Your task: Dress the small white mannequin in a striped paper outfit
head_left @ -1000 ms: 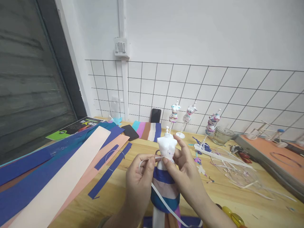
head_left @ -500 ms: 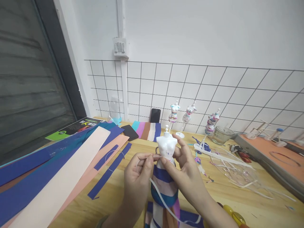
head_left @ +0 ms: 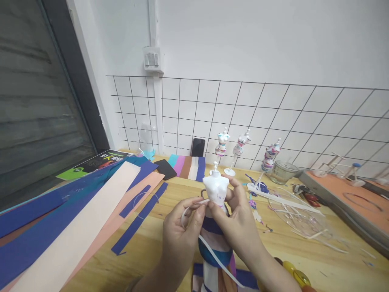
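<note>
L hand (head_left: 182, 231) is pinching a thin wht strip (head_left: 219, 262) nr the waist of a mini mannequin (head_left: 215, 187); R hand (head_left: 240, 219) is gripping its torso, holding it upright btwn them, over wood tbl (head_left: 146, 235).

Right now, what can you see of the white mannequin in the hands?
The white mannequin looks like glossy plastic: a headless, armless torso, knobbed neck, purple flecks below the chest. A blue, pale pink and teal banded skirt wraps its hips. It is upright, base unseen. The right hand grips its waist; the left hand pinches a narrow white strip leading there.
</note>
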`<action>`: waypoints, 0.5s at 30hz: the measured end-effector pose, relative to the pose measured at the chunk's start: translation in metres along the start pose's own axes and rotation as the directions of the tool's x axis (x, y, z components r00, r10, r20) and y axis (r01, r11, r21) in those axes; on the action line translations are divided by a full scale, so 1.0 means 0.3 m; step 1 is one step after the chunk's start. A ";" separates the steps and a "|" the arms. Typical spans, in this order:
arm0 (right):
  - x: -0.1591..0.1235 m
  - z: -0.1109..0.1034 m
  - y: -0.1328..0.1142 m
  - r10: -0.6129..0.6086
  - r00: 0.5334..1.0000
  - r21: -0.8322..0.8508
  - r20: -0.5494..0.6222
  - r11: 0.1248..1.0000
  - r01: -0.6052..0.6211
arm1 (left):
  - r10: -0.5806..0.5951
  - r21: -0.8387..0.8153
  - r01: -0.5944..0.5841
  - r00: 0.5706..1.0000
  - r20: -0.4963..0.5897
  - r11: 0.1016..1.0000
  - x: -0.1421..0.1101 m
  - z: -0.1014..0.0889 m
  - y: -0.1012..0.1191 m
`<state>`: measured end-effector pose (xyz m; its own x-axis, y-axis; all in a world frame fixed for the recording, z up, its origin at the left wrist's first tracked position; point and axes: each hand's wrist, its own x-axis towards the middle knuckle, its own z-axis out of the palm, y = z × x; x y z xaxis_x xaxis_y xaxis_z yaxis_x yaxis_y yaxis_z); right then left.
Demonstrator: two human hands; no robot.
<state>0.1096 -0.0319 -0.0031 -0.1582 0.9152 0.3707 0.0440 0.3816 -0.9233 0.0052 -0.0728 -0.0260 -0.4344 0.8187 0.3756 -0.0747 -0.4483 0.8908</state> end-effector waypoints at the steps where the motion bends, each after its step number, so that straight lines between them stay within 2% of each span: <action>1: 0.000 0.000 -0.001 0.000 1.000 -0.009 -0.001 1.000 0.000 | -0.013 -0.015 0.013 1.000 -0.009 1.000 0.002 0.002 0.000; 12: 0.004 0.002 0.015 0.030 1.000 -0.038 0.009 0.999 -0.029 | -0.064 -0.077 0.063 0.998 -0.011 0.995 0.009 0.002 -0.010; 15: 0.005 -0.006 0.009 0.020 0.997 0.022 0.076 1.000 -0.022 | -0.079 -0.080 0.078 0.997 -0.008 0.994 0.019 -0.008 -0.009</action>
<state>0.1112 -0.0291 -0.0048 -0.2313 0.9104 0.3431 0.0256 0.3582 -0.9333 0.0008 -0.0677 -0.0268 -0.4342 0.8486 0.3023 -0.1803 -0.4106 0.8938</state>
